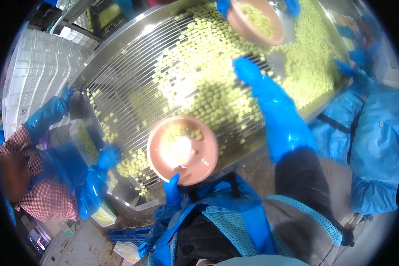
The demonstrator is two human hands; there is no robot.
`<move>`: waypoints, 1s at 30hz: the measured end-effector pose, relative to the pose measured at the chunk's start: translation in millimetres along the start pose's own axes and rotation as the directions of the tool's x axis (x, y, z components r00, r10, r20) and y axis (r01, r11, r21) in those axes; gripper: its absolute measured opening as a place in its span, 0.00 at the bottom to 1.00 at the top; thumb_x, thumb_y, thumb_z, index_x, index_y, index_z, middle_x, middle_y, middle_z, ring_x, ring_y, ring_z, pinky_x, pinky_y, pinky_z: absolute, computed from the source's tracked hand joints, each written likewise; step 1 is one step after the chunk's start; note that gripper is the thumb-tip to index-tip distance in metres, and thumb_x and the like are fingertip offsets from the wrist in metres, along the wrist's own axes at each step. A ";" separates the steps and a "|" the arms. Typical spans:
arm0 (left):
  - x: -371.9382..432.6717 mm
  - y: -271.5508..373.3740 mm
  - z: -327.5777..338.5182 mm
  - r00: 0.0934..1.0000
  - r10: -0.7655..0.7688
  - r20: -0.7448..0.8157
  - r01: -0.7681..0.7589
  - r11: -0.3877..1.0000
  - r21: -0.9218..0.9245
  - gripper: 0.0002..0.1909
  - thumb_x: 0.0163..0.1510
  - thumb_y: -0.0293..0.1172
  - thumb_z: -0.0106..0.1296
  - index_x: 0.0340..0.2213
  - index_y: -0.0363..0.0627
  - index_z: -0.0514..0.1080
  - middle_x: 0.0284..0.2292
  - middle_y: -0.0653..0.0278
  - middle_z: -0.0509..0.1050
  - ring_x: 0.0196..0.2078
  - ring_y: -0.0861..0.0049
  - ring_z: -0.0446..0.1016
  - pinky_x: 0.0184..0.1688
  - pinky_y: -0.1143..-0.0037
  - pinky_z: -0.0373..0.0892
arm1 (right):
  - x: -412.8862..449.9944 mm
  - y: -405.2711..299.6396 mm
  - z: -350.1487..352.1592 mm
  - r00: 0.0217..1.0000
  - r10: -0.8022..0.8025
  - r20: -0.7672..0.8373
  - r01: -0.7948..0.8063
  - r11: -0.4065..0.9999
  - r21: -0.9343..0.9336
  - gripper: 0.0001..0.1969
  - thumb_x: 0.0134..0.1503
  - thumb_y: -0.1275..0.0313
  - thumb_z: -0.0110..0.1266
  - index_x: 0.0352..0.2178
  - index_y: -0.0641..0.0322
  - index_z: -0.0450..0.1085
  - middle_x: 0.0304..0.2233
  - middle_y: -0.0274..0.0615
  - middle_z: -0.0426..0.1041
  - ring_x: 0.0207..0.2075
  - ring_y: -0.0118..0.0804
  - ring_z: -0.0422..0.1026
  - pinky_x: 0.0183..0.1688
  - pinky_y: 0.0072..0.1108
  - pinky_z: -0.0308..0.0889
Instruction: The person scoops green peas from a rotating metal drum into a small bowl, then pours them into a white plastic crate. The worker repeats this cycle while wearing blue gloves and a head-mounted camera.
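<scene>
My left hand (173, 191), in a blue glove, grips the near rim of a pinkish plastic bowl (207, 156) with its thumb over the edge. Several pale green oval fruits or beans lie inside the bowl, partly washed out by glare. My right hand (247, 70), also blue-gloved, reaches over the metal bar grate (119, 76), beside the spread of green pieces (216, 99). Its fingers look bent and somewhat blurred; whether they hold a piece cannot be told. A blue sleeve covers my right forearm.
A co-worker's gloved hand (109, 156) is at the left end of the grate. At the far side, another person's hands are by a second pink bowl (234, 25). More co-workers stand right. White crates (36, 76) are stacked left; a blue crate (129, 234) is on the floor.
</scene>
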State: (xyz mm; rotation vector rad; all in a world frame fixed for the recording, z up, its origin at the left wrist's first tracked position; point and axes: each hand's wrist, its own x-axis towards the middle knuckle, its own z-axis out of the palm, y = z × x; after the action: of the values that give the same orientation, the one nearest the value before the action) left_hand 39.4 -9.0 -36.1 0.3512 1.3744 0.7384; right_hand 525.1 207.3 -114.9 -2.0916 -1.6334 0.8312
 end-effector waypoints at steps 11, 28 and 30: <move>1.6 0.5 -0.9 0.997 -0.038 0.061 0.040 0.999 -0.025 0.28 0.54 0.33 0.50 0.53 0.30 0.61 0.49 0.50 0.69 0.50 0.60 0.71 0.52 0.64 0.67 | 7.9 -45.2 32.1 0.988 -0.045 0.150 0.074 0.978 -0.194 0.12 0.52 0.67 0.55 0.39 0.58 0.72 0.29 0.44 0.73 0.27 0.35 0.73 0.30 0.29 0.70; -6.4 14.5 11.6 0.996 -0.029 -0.084 0.029 1.000 0.002 0.25 0.54 0.33 0.53 0.51 0.35 0.64 0.43 0.56 0.72 0.44 0.67 0.72 0.44 0.68 0.69 | 195.0 -59.3 29.0 0.974 0.099 -0.204 -0.070 0.987 0.143 0.17 0.58 0.59 0.47 0.40 0.61 0.71 0.38 0.49 0.73 0.39 0.45 0.71 0.44 0.36 0.67; -1.7 -1.2 -5.2 0.995 0.010 -0.097 -0.005 0.999 0.050 0.25 0.53 0.33 0.53 0.51 0.36 0.64 0.42 0.57 0.72 0.44 0.67 0.71 0.44 0.69 0.69 | 201.3 -73.1 50.8 0.980 0.050 -0.195 -0.030 0.994 0.107 0.18 0.59 0.59 0.47 0.38 0.63 0.72 0.38 0.50 0.73 0.39 0.46 0.71 0.44 0.36 0.67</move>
State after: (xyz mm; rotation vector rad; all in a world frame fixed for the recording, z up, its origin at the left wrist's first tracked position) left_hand 34.7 -12.0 -36.6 0.3635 1.4862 0.7361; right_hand 469.7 416.5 -155.3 -2.0678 -1.4195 0.6811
